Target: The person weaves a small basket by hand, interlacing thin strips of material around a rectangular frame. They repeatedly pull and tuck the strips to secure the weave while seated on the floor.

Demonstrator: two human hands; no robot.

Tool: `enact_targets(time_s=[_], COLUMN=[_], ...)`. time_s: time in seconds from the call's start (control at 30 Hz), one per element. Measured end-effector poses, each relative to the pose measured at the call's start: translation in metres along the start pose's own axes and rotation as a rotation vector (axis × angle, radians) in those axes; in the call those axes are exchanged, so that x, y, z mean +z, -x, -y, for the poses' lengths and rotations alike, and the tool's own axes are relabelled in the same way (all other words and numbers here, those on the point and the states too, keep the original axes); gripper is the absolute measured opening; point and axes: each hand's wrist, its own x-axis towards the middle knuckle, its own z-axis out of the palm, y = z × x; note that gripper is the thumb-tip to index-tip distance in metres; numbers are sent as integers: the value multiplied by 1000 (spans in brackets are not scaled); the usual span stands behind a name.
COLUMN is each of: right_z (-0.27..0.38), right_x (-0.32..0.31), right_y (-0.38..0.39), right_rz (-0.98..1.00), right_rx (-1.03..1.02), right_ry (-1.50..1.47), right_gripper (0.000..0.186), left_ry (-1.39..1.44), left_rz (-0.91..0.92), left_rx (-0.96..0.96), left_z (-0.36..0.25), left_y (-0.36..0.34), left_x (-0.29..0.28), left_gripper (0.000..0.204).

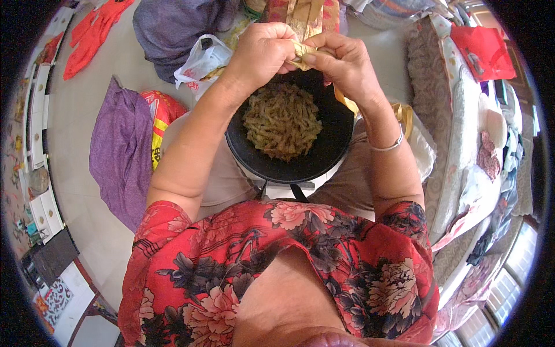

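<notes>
Daylight falls on a pale floor (87, 110) strewn with purple cloth (118, 153) and red gloves (92, 32), a white cabinet (40, 115) left, a patterned sofa (457, 144) right.

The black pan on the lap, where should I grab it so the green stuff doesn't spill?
Probably best by its rim, on the two opposite sides, one hand each, lifting level. The black pan is round and shallow, with a loose green-brown pile heaped in the middle, so a one-sided grip would tip it. Come from above, near the lower rim: the left hand and right hand crowd the far edge.
</notes>
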Motion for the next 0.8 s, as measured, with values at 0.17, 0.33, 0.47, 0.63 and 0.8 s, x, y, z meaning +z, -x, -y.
enact_targets(time_s=[0.17,0.33,0.47,0.63,0.8], right_z=[-23,-17,-14,-14,1], right_x=[-19,-13,-7,-5,-45], right_y=[-1,-2,-2,-3,7], right_rz=[388,209,106,23,141], right_rx=[282,242,254,206,-43], right_ry=[-924,-849,-642,-505,-264], right_gripper=[17,12,10,20,14], left_ry=[-511,-661,-684,-40,601], left_rz=[-202,-193,49,304,558], left_rx=[419,703,584,95,9], left_z=[7,3,-3,-7,-7], left_y=[-4,-6,-1,0,11], left_x=[0,0,-10,-11,-26], left_gripper=[8,16,23,27,32])
